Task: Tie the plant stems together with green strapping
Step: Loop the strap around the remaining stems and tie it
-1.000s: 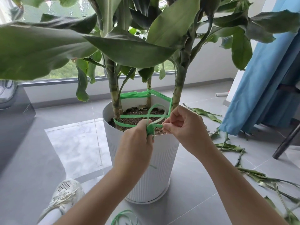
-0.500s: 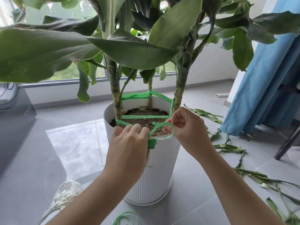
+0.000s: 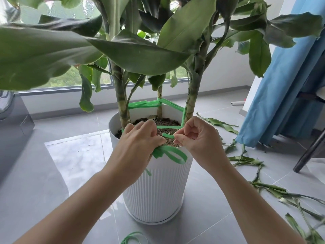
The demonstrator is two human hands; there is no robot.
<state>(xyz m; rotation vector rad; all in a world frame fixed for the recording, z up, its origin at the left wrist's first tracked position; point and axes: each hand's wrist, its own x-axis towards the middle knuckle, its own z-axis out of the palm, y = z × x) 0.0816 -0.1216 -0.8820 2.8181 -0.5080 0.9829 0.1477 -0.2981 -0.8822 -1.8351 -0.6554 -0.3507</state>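
Note:
Three plant stems, a left one (image 3: 121,101), a thin middle one (image 3: 159,104) and a right one (image 3: 190,101), rise from a white ribbed pot (image 3: 158,187). Green strapping (image 3: 168,104) runs around all three above the soil. My left hand (image 3: 139,147) grips the strapping at the pot's near rim, where a loop (image 3: 175,154) hangs out over the pot's front. My right hand (image 3: 198,136) pinches a short free end of strapping (image 3: 168,135) between thumb and forefinger, just right of my left hand.
Broad leaves (image 3: 133,51) hang low over the pot. Cut leaf scraps (image 3: 249,161) litter the grey tile floor on the right. A blue curtain (image 3: 284,88) and a dark chair leg (image 3: 309,152) stand far right. A coil of strapping (image 3: 133,239) lies on the floor near me.
The loop has come down from over the soil and now hangs in front of the pot rim. My right hand has let go of the loop and pinches the strap's free end.

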